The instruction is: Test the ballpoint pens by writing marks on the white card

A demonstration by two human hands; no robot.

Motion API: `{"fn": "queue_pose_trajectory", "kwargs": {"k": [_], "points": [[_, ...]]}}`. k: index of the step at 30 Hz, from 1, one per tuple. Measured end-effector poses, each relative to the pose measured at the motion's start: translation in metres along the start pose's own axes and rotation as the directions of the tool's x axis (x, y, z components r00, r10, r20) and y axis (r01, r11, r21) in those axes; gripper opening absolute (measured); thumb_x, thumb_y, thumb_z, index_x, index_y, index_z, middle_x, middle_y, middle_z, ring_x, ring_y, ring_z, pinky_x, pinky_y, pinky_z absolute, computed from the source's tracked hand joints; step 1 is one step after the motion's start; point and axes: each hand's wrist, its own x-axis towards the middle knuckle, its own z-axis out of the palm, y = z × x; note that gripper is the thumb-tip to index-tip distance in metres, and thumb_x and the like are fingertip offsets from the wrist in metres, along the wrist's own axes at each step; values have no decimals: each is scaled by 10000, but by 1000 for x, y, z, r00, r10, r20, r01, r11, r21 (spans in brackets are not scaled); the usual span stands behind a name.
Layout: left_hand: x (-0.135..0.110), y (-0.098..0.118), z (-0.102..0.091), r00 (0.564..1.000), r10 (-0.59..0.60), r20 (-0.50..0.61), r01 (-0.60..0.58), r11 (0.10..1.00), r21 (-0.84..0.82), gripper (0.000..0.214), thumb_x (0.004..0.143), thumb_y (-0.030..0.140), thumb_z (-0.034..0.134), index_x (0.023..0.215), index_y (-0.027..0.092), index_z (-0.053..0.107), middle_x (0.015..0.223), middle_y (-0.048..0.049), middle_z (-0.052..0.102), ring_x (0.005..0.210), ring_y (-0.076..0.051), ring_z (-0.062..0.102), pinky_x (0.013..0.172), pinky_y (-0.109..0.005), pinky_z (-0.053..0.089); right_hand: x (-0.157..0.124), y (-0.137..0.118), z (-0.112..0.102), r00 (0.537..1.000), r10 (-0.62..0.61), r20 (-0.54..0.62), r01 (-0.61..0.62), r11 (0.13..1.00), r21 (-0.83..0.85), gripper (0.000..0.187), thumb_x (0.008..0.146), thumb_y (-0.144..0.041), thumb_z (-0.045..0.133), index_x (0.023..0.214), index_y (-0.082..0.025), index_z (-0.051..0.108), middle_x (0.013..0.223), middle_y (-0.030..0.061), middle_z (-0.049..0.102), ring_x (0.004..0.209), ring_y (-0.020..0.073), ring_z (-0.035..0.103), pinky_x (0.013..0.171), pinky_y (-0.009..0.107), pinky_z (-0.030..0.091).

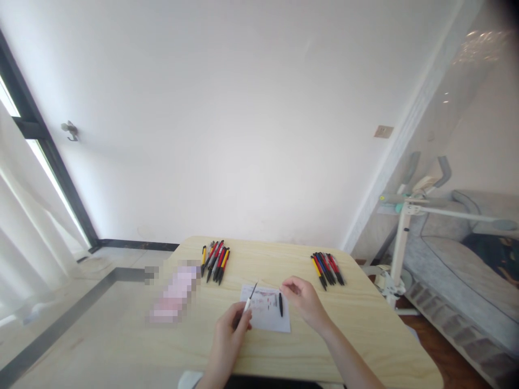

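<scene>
My left hand (pixel 229 334) is closed around a thin white pen part (pixel 250 299) whose dark tip points up and away over a white sheet of paper (pixel 265 314). My right hand (pixel 305 300) rests at the paper's right edge with its fingers curled and pinched; what they hold, if anything, I cannot make out. A short black pen piece (pixel 280 304) lies on the paper between the hands. One pile of red, yellow and black pens (pixel 215 259) lies at the far left of the wooden table (pixel 357 335), another pile (pixel 326 267) at the far right.
A pixelated pinkish patch (pixel 175 292) covers the table's left side. A white stand with a long arm (pixel 405 232) and a grey sofa (pixel 466 270) stand to the right. A window with curtains (pixel 24 205) is on the left, a white wall behind.
</scene>
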Motion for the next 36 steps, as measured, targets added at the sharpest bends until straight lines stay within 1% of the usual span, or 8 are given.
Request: {"fn": "queue_pose_trajectory", "kwargs": {"k": [2,4,7,9,11,17,30,36], "points": [[0,0,0,1000,-13,0,13,999,-50,246,762,369,527,872,164,609,700,-35,658,604,-157,605,577,-258,486,3,4,-10,1000,-22,6,22,995,-99,167,771,-275,488,695,-161,582,641,4,581,615,140,527,566,225,393],[0,-1,0,1000,-12,-2,12,998,-69,244,759,368,533,869,163,607,687,-36,659,636,-167,616,606,-265,491,5,5,-15,998,-44,48,54,972,-231,178,786,-256,460,691,-167,581,640,-1,579,618,138,525,564,219,379],[1,-4,0,1000,-5,0,5,999,-52,235,769,365,521,873,167,595,675,-34,656,676,-178,625,644,-278,490,8,4,-14,990,-53,131,104,902,-420,205,804,-228,429,695,-173,595,657,3,588,625,134,527,576,217,367],[2,-5,0,1000,-5,7,6,999,-38,234,779,364,508,882,169,586,687,-37,659,694,-182,627,661,-286,489,10,4,-11,987,-48,156,118,870,-479,216,802,-215,433,678,-175,606,666,10,590,631,135,527,586,219,361],[2,-6,0,1000,-10,8,10,999,-31,236,780,367,506,882,169,584,689,-40,662,695,-184,628,663,-290,489,12,5,-8,984,-45,172,125,861,-493,200,788,-204,460,675,-178,623,693,18,596,669,142,535,616,223,362],[2,-2,0,999,-30,11,31,999,-45,250,767,378,517,880,165,587,684,-44,668,693,-191,633,659,-291,490,14,7,-4,971,-28,237,152,838,-525,140,753,-227,536,790,-199,668,792,31,608,797,159,538,712,224,359],[2,-2,1,998,-57,14,58,994,-88,271,756,394,528,885,161,580,730,-47,674,727,-206,647,681,-314,500,12,16,7,964,66,256,91,825,-557,94,693,-284,623,707,-208,678,753,12,537,716,145,515,638,218,340],[2,-3,1,998,-52,17,53,996,-66,262,757,389,528,877,163,582,717,-47,673,716,-203,647,667,-304,501,13,19,7,963,78,259,75,843,-532,93,689,-278,628,731,-217,683,752,8,539,718,142,520,628,210,341]]}}
